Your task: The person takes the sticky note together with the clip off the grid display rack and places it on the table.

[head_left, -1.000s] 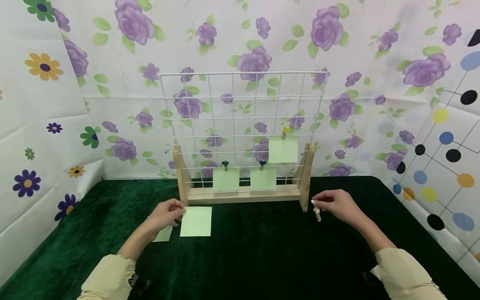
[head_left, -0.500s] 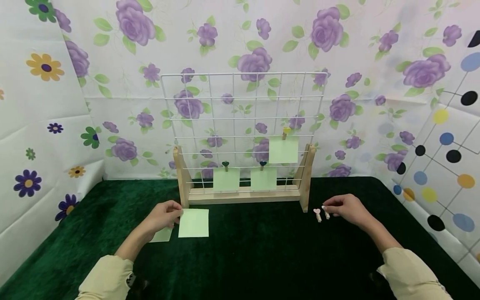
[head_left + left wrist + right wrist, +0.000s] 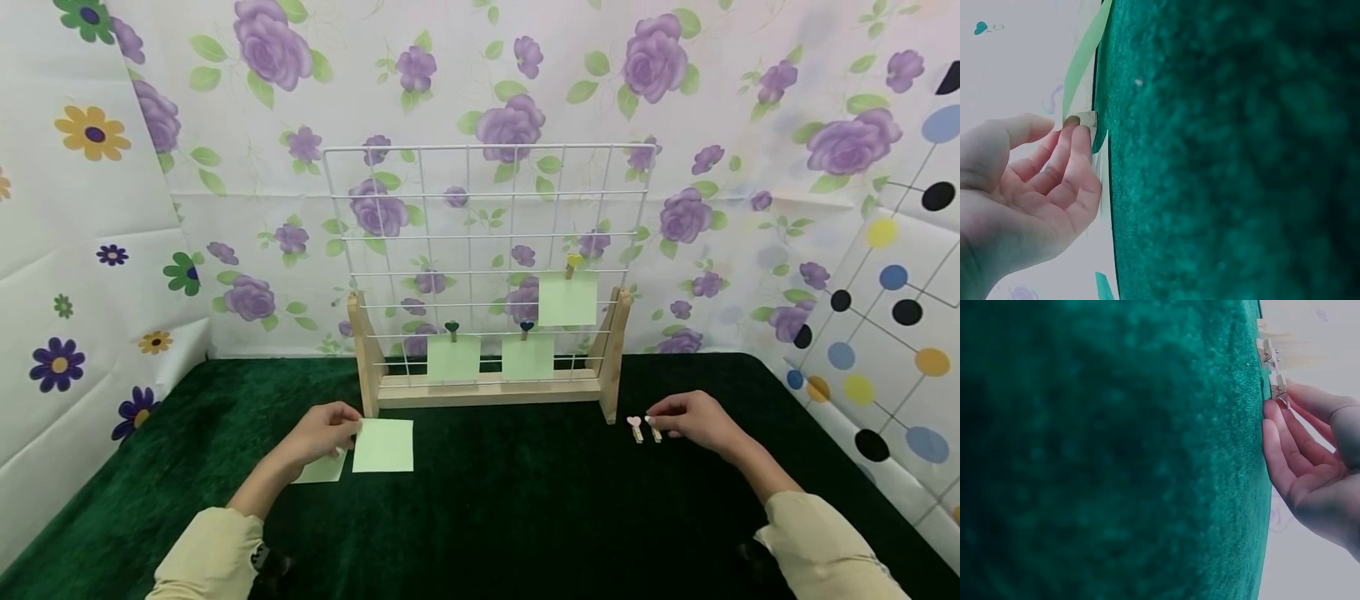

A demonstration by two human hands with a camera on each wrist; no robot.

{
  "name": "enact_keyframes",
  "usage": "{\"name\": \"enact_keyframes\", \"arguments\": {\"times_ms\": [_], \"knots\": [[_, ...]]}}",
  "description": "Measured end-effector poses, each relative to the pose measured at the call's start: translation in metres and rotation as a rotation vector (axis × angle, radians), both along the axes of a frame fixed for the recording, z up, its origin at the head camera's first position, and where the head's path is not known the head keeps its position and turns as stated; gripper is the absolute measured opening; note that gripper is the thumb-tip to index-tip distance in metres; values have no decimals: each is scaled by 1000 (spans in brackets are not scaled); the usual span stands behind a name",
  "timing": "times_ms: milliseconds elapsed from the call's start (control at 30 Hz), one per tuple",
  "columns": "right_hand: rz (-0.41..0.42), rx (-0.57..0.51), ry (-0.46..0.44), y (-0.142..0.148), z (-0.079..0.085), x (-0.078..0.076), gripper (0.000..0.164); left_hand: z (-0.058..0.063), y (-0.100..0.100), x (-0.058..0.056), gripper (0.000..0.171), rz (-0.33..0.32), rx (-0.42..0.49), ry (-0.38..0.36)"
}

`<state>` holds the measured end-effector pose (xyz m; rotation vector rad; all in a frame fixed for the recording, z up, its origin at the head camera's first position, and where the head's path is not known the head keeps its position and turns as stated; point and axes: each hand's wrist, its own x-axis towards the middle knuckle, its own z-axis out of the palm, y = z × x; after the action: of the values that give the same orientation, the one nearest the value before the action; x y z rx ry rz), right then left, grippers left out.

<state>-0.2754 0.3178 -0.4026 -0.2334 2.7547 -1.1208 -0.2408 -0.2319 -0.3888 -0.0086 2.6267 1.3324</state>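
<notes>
At the left of the head view, my left hand [image 3: 324,433] pinches a pale green sticky note [image 3: 383,446] by its upper left corner. A second green note [image 3: 321,468] lies on the cloth, partly hidden under that hand. On the right, my right hand [image 3: 693,417] pinches a small wooden clothespin [image 3: 656,434] at its white heart-shaped end. Just left of it lies another clothespin [image 3: 636,429] with a pink heart. The right wrist view shows the gripped clothespin [image 3: 1277,387] between thumb and fingertips, low at the cloth. In the left wrist view, the held note [image 3: 1084,59] stands edge-on.
A white wire grid [image 3: 491,237] stands in a wooden base [image 3: 491,391] at the back. Three green notes hang on it: one upper right [image 3: 567,298], two lower [image 3: 453,358], each under a heart clothespin. Dark green cloth [image 3: 510,508] covers the table; patterned sheets surround it.
My right hand has shifted right and slightly down with its clothespin, leaving the pink-heart one in plain sight beside it. My left hand has drifted slightly left with the note.
</notes>
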Motion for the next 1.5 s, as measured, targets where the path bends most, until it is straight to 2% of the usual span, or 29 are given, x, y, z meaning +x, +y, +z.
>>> {"name": "enact_keyframes", "arguments": {"times_ms": [300,433,767,933,1267,1500], "knots": [[11,4,5,-2,-1,-3,25,4,0,-2,28,-27,-113,34],[7,7,8,-2,0,-3,24,6,-1,-2,30,-34,-136,43],[-4,13,14,-2,1,0,30,10,-2,1,30,-27,-112,72],[4,6,33,0,7,1,35,13,-4,4,33,-28,-82,97],[-11,-37,107,-2,28,0,43,21,10,6,36,-38,-21,79],[-14,-46,180,-14,51,2,45,33,28,9,35,-48,26,134]]}}
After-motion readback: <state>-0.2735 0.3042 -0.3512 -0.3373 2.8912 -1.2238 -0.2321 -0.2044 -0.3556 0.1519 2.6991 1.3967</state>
